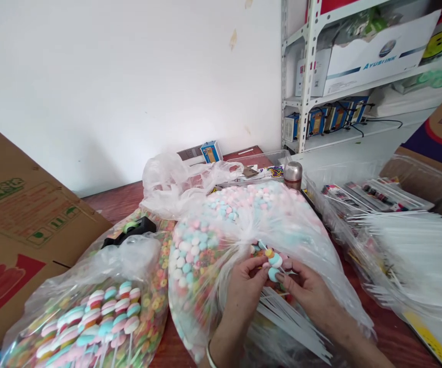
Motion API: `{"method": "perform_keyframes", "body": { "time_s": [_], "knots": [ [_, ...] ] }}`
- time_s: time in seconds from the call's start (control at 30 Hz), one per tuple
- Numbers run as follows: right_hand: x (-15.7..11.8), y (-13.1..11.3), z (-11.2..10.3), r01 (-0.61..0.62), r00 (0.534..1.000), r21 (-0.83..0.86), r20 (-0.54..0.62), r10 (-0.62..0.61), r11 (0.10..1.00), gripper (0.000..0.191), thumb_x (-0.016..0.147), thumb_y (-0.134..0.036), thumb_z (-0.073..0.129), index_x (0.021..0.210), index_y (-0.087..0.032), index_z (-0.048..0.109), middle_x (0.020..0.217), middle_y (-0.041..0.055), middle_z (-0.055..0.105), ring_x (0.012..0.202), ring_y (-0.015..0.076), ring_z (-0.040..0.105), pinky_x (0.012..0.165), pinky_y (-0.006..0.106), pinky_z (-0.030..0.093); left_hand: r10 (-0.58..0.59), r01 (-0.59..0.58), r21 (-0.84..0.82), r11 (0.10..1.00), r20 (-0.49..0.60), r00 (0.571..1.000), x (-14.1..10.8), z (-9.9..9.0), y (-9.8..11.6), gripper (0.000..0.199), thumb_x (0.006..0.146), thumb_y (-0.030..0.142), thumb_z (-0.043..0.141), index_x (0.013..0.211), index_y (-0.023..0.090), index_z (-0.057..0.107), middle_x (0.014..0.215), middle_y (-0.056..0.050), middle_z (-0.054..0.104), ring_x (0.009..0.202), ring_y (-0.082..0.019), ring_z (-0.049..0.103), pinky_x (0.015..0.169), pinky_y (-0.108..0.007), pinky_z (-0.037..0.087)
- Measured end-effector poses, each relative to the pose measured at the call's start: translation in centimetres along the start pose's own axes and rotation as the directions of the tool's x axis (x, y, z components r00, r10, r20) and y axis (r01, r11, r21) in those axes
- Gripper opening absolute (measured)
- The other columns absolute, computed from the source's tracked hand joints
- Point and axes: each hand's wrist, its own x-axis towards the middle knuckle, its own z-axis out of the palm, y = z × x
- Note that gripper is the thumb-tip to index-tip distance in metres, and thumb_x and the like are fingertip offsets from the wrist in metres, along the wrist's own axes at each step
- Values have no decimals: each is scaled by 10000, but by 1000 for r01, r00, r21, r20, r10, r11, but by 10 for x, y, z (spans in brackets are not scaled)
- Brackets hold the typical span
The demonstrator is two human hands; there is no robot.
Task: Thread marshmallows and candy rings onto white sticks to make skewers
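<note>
Both of my hands are raised over a big clear bag. Between them is a candy skewer, with blue, white and pink marshmallows and an orange-yellow gummy ring around a white stick. My left hand pinches it from the left. From the right, my right hand grips the lower blue marshmallow between thumb and fingers. Under my hands a bundle of white sticks lies on the clear bag of pastel marshmallows and gummy rings. To the left, finished-looking candy skewers rest on a bag of gummy rings.
A black tape dispenser sits on the left bag. At right stands a clear plastic bin with many white sticks. A metal-topped jar, crumpled plastic bags, a cardboard box and a metal shelf surround the table.
</note>
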Motion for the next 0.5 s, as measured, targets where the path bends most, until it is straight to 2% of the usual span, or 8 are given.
{"method": "perform_keyframes", "body": {
  "time_s": [0.13,0.27,0.37,0.43,0.5],
  "knots": [
    [0,-5,8,-5,999,163,-33,11,987,276,848,-479,682,930,-215,689,949,46,749,926,227,687,867,348,528,-72,73,-129,989,16,997,-10,-1,-2,250,827,366,691,1048,293,784,1055,-39,771,876,-249,710,821,-412,577],
    [3,4,11,11,1000,151,-21,-8,989,314,837,-494,691,959,-204,696,976,62,746,898,225,685,860,356,527,-60,63,-192,979,21,998,-16,2,2,270,829,362,688,1079,309,775,1131,-45,755,970,-278,703,898,-459,559],
    [5,7,10,8,1000,123,-20,-5,992,334,830,-495,693,991,-202,683,1002,65,737,910,227,680,859,352,525,-20,30,-179,983,60,998,-17,3,6,331,793,325,735,1123,302,759,1163,-62,746,1041,-286,687,967,-455,523],
    [4,3,9,-2,1000,102,-6,3,995,332,841,-491,677,1001,-200,678,1009,66,731,935,232,674,870,347,516,-13,23,-176,984,57,998,-16,2,4,354,750,295,777,1104,292,767,1142,-70,754,1040,-288,689,959,-440,528],
    [1,-4,5,-15,1000,4,27,15,1000,317,884,-485,612,1007,-200,675,1004,70,728,954,239,666,883,349,504,-34,32,-179,983,-10,999,-14,-2,0,311,730,286,784,1040,273,789,1086,-74,771,982,-280,707,892,-413,560]
  ]
}}
